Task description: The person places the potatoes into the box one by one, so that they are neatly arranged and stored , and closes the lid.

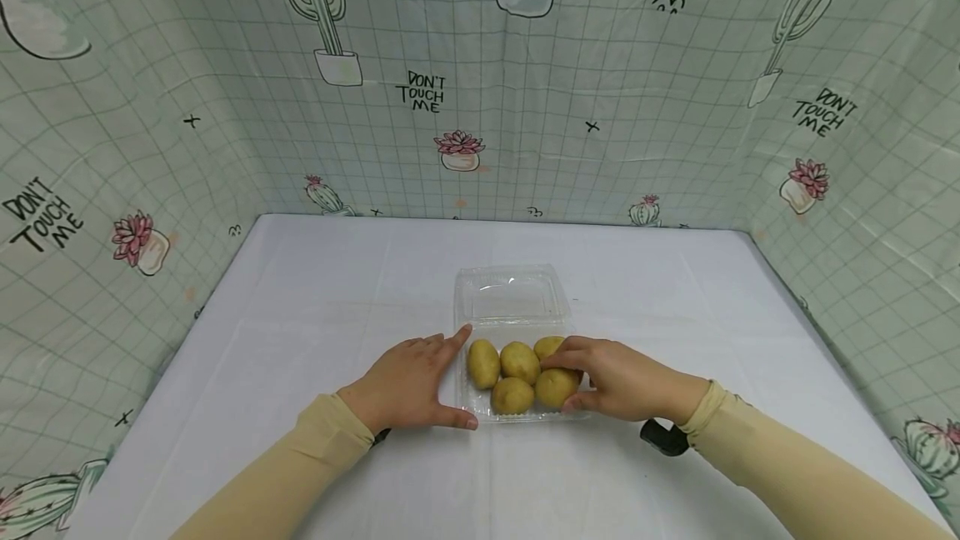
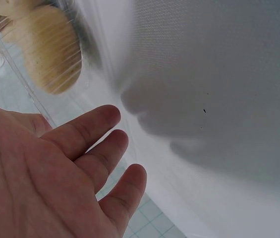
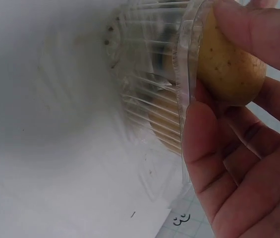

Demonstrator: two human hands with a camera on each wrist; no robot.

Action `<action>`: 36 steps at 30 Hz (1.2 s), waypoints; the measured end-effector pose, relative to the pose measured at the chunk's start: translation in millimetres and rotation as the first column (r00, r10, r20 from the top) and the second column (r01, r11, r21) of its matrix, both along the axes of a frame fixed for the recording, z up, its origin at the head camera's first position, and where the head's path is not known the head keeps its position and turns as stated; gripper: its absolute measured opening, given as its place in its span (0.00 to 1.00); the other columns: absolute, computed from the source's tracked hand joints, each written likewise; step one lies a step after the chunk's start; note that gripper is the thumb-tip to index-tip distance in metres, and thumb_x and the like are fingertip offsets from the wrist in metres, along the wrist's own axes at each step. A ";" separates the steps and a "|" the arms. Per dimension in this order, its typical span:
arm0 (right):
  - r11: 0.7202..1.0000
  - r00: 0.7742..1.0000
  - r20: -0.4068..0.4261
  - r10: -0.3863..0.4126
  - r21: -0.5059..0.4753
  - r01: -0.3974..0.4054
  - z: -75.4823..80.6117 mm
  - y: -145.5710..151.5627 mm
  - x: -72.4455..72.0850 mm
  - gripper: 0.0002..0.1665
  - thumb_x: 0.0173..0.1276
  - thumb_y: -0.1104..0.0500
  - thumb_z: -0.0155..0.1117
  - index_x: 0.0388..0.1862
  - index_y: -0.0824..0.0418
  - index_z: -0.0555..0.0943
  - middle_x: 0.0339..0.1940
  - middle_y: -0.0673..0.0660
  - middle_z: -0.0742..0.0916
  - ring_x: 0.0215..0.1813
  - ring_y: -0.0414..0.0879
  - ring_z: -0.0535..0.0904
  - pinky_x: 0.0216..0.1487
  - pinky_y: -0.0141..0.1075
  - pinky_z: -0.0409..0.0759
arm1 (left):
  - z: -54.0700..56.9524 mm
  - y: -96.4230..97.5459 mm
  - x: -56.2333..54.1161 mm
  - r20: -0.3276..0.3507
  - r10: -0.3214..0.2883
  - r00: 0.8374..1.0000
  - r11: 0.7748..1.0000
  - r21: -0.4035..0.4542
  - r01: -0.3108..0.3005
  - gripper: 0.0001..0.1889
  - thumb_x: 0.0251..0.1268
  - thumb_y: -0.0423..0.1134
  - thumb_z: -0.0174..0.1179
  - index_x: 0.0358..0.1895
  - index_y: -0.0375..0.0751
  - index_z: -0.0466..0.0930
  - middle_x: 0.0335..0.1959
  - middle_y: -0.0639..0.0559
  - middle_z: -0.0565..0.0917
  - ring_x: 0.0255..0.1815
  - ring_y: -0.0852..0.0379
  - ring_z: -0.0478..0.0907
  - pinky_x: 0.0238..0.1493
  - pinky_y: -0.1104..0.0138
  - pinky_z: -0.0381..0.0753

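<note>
- The open lid [image 1: 512,295] blocks the clear box [image 1: 471,401] at 12 o'clock.
- Bare table [image 1: 300,307] lies free at 9, 3 and 6 o'clock.
- Five potatoes [image 1: 520,361] crowd the box.

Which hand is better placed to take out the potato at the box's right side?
Probably the right hand: its fingers already curl round that potato, while the left hand lies flat against the clear box.

The words "DON'T TOUCH ME" are printed in black letters on the cactus cloth [image 1: 525,107] that is hung behind and beside the white table [image 1: 315,290]. Above the table's far edge, the words are seen once at [image 1: 421,92]. To the table's left, they are seen at [image 1: 42,213]. To its right, they are seen at [image 1: 823,112]. No other words or numbers can be read.
</note>
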State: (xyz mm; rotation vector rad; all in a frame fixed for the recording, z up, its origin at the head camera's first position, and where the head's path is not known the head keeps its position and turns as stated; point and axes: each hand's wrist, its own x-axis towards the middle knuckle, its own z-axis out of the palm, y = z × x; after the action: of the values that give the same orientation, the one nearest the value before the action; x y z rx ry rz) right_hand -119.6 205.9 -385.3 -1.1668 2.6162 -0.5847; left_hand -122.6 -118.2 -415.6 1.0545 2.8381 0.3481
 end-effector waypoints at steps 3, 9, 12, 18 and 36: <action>1.000 1.000 0.003 0.016 0.001 -0.016 -0.3 -0.5 -0.9 0.31 0.60 0.57 0.77 0.62 0.60 0.80 0.55 0.48 0.80 0.44 0.37 0.76 0.41 0.31 0.80 | 0.1 0.3 0.0 -0.002 0.002 1.000 1.000 -0.005 -0.002 0.63 0.48 0.81 0.57 0.79 0.39 0.53 0.67 0.38 0.73 0.68 0.43 0.70 0.69 0.53 0.66; 0.999 0.999 0.031 0.043 0.013 -0.043 0.2 -0.8 -4.0 0.29 0.61 0.58 0.76 0.62 0.59 0.80 0.54 0.47 0.80 0.43 0.37 0.76 0.41 0.33 0.80 | 0.2 0.7 0.1 0.008 0.011 1.000 1.000 -0.014 -0.010 0.63 0.48 0.81 0.57 0.79 0.39 0.52 0.68 0.38 0.73 0.69 0.43 0.69 0.69 0.52 0.66; 0.999 0.998 0.048 0.047 0.021 -0.048 0.7 -0.9 -6.3 0.29 0.60 0.59 0.76 0.61 0.59 0.81 0.52 0.45 0.81 0.44 0.36 0.76 0.42 0.33 0.80 | 0.1 0.7 0.2 0.010 0.012 1.000 1.000 -0.017 -0.012 0.63 0.48 0.81 0.57 0.79 0.39 0.52 0.68 0.38 0.73 0.69 0.43 0.69 0.69 0.52 0.66; 0.998 0.998 0.036 0.056 0.035 -0.057 1.5 -2.4 -7.3 0.29 0.60 0.59 0.77 0.61 0.57 0.81 0.52 0.43 0.81 0.47 0.37 0.77 0.47 0.38 0.80 | -0.3 0.4 -0.1 0.002 0.006 1.000 1.000 -0.017 -0.006 0.63 0.48 0.81 0.56 0.79 0.39 0.52 0.68 0.37 0.73 0.69 0.42 0.69 0.68 0.52 0.66; 0.998 0.999 -0.020 0.047 0.049 -0.046 -9.6 -4.5 -9.1 0.27 0.58 0.62 0.77 0.58 0.52 0.82 0.47 0.40 0.82 0.41 0.34 0.80 0.44 0.36 0.81 | -1.0 1.3 0.4 0.005 0.013 1.000 1.000 -0.023 -0.013 0.64 0.48 0.82 0.56 0.80 0.39 0.50 0.68 0.37 0.72 0.70 0.44 0.69 0.69 0.52 0.66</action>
State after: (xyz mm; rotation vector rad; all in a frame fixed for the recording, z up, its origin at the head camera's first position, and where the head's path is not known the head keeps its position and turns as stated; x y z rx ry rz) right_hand -128.7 201.4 -394.9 -1.2217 2.5978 -0.5002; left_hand -122.2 -116.9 -416.5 1.0302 2.8381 0.3187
